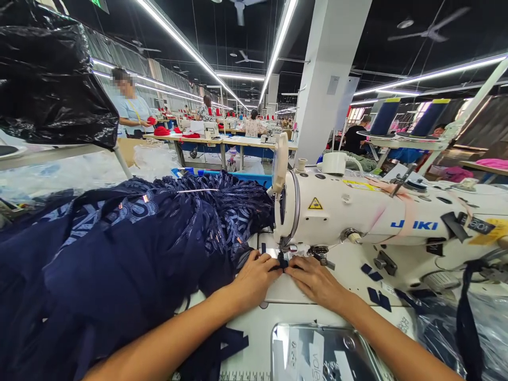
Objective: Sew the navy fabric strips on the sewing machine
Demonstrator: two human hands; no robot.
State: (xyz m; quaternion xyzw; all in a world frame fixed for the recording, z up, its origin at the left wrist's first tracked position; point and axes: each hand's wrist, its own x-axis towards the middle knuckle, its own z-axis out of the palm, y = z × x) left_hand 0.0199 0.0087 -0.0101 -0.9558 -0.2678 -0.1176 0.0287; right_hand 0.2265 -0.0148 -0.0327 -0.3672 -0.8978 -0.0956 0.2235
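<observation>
A white sewing machine (381,211) fills the right side, its needle area low at its left end. Both of my hands meet at the presser foot there. My left hand (256,278) pinches a small dark fabric piece (283,260) from the left. From the right, my right hand (313,278) presses its fingers on the same piece, thumb and forefinger closed at its edge. The fingertips partly hide the cloth. Just left of my left hand lies a big heap of navy garments (138,259) with light blue lettering.
Small navy fabric pieces (379,299) lie on the bed right of my hand. In front is a metal tray (317,352) with labels. Navy thread cones (384,117) stand behind. A black plastic bag (51,79) is upper left; a person (133,108) stands beyond.
</observation>
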